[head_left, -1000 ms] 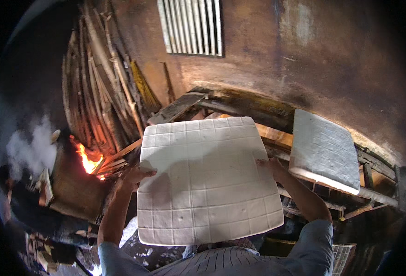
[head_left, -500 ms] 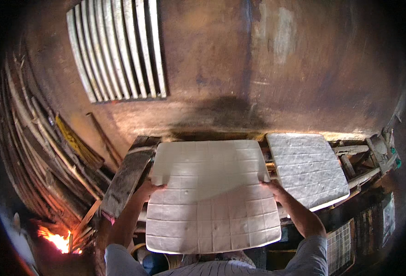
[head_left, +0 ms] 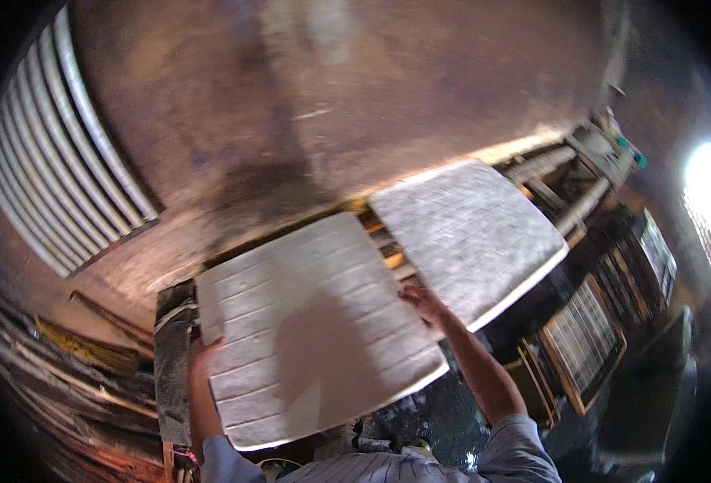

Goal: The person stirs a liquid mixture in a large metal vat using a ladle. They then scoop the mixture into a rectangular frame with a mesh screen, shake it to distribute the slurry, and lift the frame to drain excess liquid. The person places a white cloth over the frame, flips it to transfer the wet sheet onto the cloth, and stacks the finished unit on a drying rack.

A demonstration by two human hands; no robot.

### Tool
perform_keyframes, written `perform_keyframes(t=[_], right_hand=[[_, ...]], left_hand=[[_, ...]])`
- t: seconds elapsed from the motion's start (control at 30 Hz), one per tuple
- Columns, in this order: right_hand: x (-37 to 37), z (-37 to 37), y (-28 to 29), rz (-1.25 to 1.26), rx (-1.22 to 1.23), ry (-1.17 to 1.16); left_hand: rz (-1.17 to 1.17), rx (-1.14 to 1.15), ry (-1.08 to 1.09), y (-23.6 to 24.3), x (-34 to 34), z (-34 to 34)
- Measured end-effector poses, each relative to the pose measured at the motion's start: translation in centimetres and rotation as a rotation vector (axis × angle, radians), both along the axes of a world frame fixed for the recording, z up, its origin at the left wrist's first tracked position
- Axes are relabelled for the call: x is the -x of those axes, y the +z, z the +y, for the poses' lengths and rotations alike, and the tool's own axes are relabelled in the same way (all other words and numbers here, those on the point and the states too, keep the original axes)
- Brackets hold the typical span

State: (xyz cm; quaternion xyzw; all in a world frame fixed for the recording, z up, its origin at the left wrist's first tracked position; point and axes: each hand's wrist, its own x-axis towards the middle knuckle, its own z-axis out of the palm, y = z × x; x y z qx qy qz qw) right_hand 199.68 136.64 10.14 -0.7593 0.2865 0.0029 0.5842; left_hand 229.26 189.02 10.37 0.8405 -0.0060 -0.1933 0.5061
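Note:
A white square slab point(head_left: 275, 274), scored with grid lines, lies on or just over the wooden rack, below the wall. My left hand point(head_left: 204, 354) grips its left edge, thumb on the upper face and other fingers mostly hidden. My right hand point(head_left: 426, 306) holds the opposite edge, close to the gap beside a second white slab point(head_left: 468, 233), which lies on the rack to the right. Whether the held slab fully bears on the rack I cannot tell. A dark plank point(head_left: 174, 378) runs along its left side.
Bamboo poles and sticks point(head_left: 57, 378) lean at the lower left under a slatted metal opening point(head_left: 66, 145) in the brown wall point(head_left: 436, 72). The rack point(head_left: 581, 193) extends rightward. Wooden-framed mesh screens point(head_left: 581, 338) stand lower right, near a bright opening point(head_left: 710, 181).
My view has turned to the right and the fire has left it. The held slab has moved forward and down onto or near the rack, beside the other slab.

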Motion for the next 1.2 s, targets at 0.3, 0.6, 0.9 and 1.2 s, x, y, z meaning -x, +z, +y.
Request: perform_keyframes(t=[0.3, 0.6, 0.9, 1.2], right_hand=[[33.4, 6.6, -1.8, -0.240, -0.366, -0.511], [75.0, 20.2, -18.0, 0.189, -0.501, -1.578], [90.7, 48.4, -12.8, 0.200, -0.582, -2.634], [86.7, 39.9, -8.6, 0.394, -0.905, -2.177]], left_hand=[[-0.703, 0.126, -0.109, 11.9, 15.2, -19.9], [-0.228, 0.303, -1.329, 2.7, 60.4, -52.3], [-0.290, -0.330, -1.937, -28.5, 87.1, -66.4], [-0.929, -0.507, -2.201, -35.5, 90.8, -71.4]])
